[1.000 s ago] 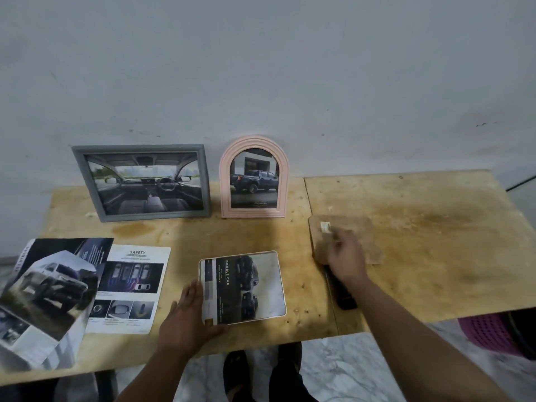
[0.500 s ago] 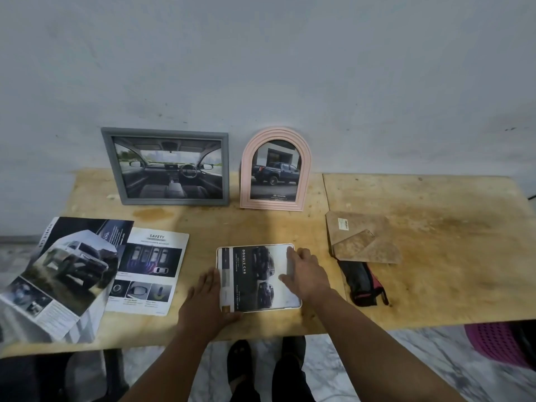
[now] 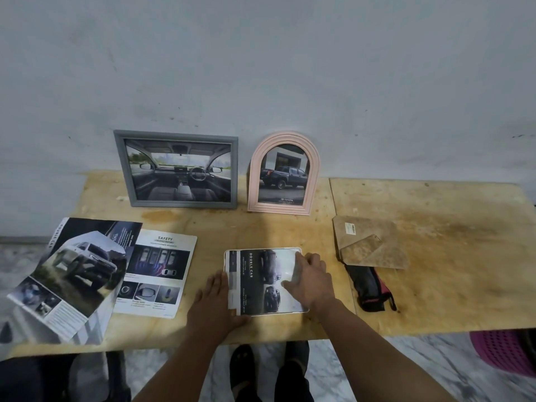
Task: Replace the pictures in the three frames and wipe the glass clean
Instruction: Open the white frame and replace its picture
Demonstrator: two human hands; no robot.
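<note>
A white-rimmed frame (image 3: 255,282) with a dark "Double Cab" car picture lies flat near the table's front edge. My left hand (image 3: 213,304) rests flat against its left side, thumb under the front corner. My right hand (image 3: 310,281) lies on its right part, fingers spread on the glass. A grey frame (image 3: 177,169) showing a car interior and a pink arched frame (image 3: 284,174) showing a pickup lean against the wall at the back. A brown cloth (image 3: 368,245) lies folded to the right.
Car brochure pages (image 3: 78,274) and a "Safety" sheet (image 3: 158,274) lie at the left. A black and red folded object (image 3: 369,288) sits below the cloth. The wooden table (image 3: 449,256) has a seam right of the frames. A pink basket (image 3: 504,355) stands on the floor.
My right hand left the cloth, crossed left and now rests on the flat frame's right side. The view shifted, so everything sits further right.
</note>
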